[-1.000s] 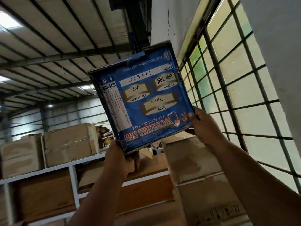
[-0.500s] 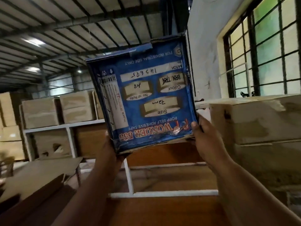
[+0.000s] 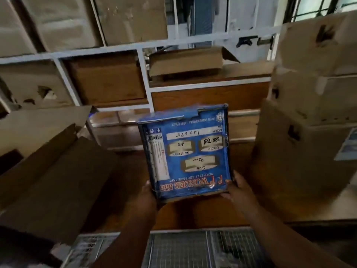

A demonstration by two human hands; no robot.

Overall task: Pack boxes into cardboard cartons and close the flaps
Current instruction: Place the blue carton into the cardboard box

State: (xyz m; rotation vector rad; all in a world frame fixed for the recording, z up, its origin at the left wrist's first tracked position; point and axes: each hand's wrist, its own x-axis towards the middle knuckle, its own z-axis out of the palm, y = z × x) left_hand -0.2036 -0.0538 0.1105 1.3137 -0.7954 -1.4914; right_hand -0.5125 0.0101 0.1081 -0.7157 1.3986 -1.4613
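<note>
Gripping the blue box (image 3: 186, 151) by its near corners, the left hand (image 3: 147, 196) and right hand (image 3: 238, 190) held it upright between them — printed face toward the camera, text upside down. Left of the left hand lay an open carton (image 3: 58, 171); beyond both hands stood a white shelf (image 3: 144, 82) of cartons — and wire mesh (image 3: 179, 248) below the forearms.

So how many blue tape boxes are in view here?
1: the blue tape box, held at its near corners by the left hand and right hand. Others may sit inside cartons.
</note>
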